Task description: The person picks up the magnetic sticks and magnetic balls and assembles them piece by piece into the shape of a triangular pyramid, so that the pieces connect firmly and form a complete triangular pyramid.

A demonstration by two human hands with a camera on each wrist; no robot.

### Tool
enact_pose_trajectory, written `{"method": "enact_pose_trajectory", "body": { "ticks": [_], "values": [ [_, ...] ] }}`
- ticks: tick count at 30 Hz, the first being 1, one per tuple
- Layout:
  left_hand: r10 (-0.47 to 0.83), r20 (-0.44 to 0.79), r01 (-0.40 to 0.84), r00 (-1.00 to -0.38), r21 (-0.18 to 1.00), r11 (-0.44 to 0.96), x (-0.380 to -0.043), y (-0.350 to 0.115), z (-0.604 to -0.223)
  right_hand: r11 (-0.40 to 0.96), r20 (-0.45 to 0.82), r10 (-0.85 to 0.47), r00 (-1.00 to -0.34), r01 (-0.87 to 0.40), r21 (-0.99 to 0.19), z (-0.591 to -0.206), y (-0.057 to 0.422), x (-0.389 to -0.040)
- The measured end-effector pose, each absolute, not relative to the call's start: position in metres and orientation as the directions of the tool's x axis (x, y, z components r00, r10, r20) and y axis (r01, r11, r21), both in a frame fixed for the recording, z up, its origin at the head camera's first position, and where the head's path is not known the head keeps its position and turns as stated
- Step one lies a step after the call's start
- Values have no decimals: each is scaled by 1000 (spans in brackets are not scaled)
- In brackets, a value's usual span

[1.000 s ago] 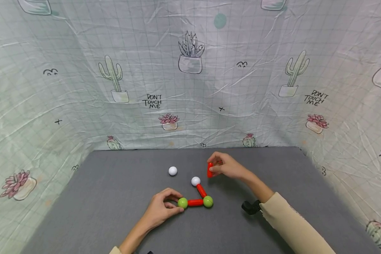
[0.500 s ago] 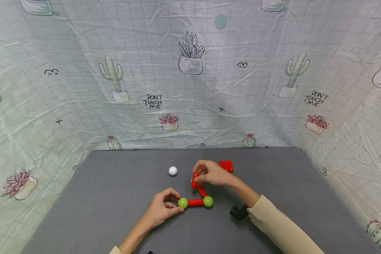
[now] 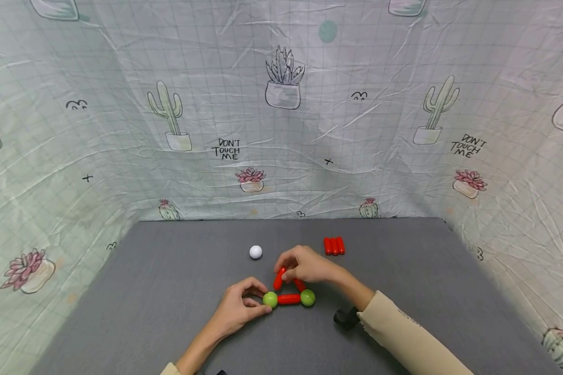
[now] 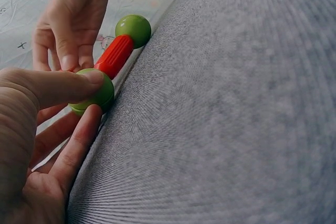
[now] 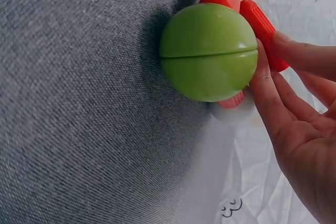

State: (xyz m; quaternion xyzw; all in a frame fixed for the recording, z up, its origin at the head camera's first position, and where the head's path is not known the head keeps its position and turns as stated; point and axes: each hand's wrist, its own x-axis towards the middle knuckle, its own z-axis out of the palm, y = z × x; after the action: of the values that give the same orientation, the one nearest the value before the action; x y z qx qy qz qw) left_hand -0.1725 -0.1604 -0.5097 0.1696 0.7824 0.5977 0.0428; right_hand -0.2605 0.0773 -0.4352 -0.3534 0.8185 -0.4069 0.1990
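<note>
My left hand (image 3: 236, 308) holds a green ball (image 3: 270, 300) between thumb and fingers. A red stick (image 3: 289, 299) joins that ball to a second green ball (image 3: 307, 297). From the second ball another red stick (image 3: 300, 285) slants away under my right hand (image 3: 307, 264). Thumb and fingers of the right hand pinch a separate red stick (image 5: 264, 32), tilted, one end close to the left green ball; whether they touch I cannot tell. A white ball (image 5: 239, 113) shows partly behind the near green ball in the right wrist view; my right hand hides it in the head view.
Three red sticks (image 3: 334, 246) lie side by side beyond my right hand. A loose white ball (image 3: 255, 252) sits farther back on the grey table (image 3: 187, 260). A printed cloth (image 3: 281, 135) surrounds the table at the back and sides.
My right hand has brought its red stick left and nearer, from the back right to just behind the left green ball. The three loose sticks have come into view. My left hand stays put.
</note>
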Motion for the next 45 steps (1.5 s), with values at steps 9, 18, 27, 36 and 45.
{"method": "enact_pose_trajectory", "body": {
  "ticks": [9, 18, 27, 36, 45],
  "values": [
    [316, 137, 214, -939, 951, 225, -174, -159, -509, 421, -59, -752, -657, -409, -810, -437, 75, -259],
    [311, 141, 219, -940, 947, 234, -175, -160, -509, 413, -58, -754, -654, -404, -816, -436, 75, -258],
    [314, 148, 225, -938, 948, 226, -174, -159, -511, 416, 17, -669, -743, -393, -820, -435, 91, -255],
    [297, 145, 219, -944, 948, 231, -175, -159, -509, 420, 9, -576, -817, -306, -855, -447, 120, -247],
    [302, 154, 228, -941, 946, 230, -174, -159, -509, 439, -135, -542, -829, -142, -887, -459, 124, -232]
  ]
}}
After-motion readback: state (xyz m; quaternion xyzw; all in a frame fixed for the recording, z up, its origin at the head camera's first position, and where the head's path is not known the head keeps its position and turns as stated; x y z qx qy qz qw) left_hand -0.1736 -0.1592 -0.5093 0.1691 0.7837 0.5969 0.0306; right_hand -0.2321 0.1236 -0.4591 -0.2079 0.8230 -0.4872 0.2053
